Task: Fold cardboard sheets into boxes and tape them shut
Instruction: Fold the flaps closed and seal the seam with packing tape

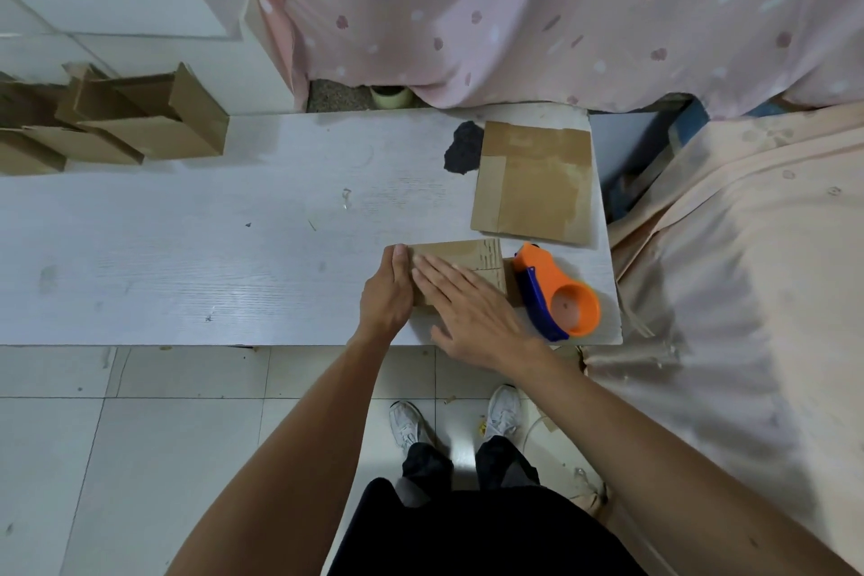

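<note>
- Your box [467, 254] sits on the counter [187, 248], towards its near right corner, mostly covered by your hands.
- Your right hand [477, 313] lies flat on the box top, its fingers [435, 276] straight and spread, gripping nothing.
- Your left hand [388, 295] rests against the box's left side, fingers straight and together, pointing away from you; it does not grip either.
- The orange and blue tape dispenser [561, 295] lies just right of the box, near the counter's right edge.
- A flat cardboard sheet [533, 182] lies beyond the box and dispenser, at the far right corner.
- Several folded boxes [140, 122] are stacked at the far left.
</note>
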